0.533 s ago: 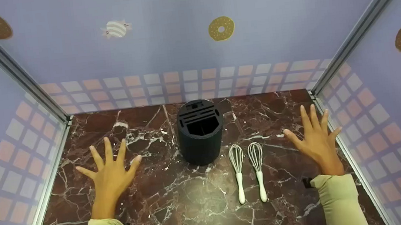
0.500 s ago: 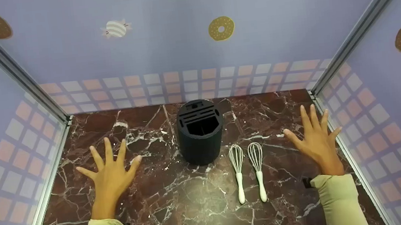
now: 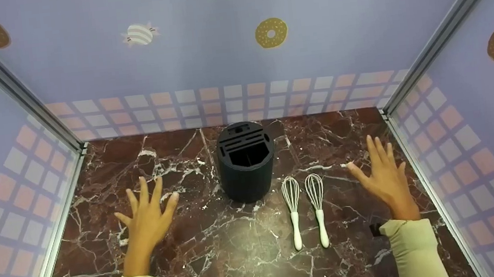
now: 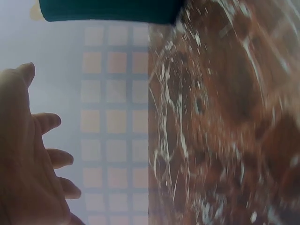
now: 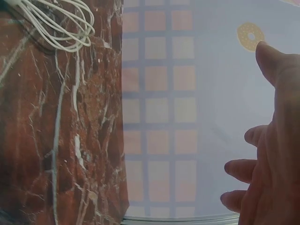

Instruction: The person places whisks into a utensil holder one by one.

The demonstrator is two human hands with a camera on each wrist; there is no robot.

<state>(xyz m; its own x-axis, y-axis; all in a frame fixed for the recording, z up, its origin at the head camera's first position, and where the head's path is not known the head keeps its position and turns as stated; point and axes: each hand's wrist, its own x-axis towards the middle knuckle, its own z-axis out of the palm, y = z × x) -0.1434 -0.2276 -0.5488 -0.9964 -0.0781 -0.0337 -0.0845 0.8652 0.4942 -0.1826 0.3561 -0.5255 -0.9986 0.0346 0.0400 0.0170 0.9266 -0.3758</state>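
Note:
A black cylindrical utensil holder (image 3: 247, 179) with slots and a larger opening in its top stands upright near the middle of the table. To its right lie two whisks side by side, a left whisk (image 3: 295, 225) and a right whisk (image 3: 320, 222), with pale handles toward the front. My left hand (image 3: 147, 220), left of the holder, has its fingers spread and holds nothing. On the far right, my right hand (image 3: 384, 179) is also spread, nearest the right whisk. The right wrist view catches one whisk's wire loops (image 5: 61, 23); the holder's dark side (image 4: 108, 9) tops the left wrist view.
The dark red marble tabletop (image 3: 232, 259) has white veins. A patterned back wall (image 3: 202, 60) rises behind it, with side walls at left and right. Metal rails (image 3: 446, 21) run along the corners, and a small black item (image 3: 376, 229) shows beside the right cuff.
My left hand has shifted slightly right and toward the front, its fingers closer together. My right hand has moved a little left. The holder and whisks stay put; the head view tilts slightly.

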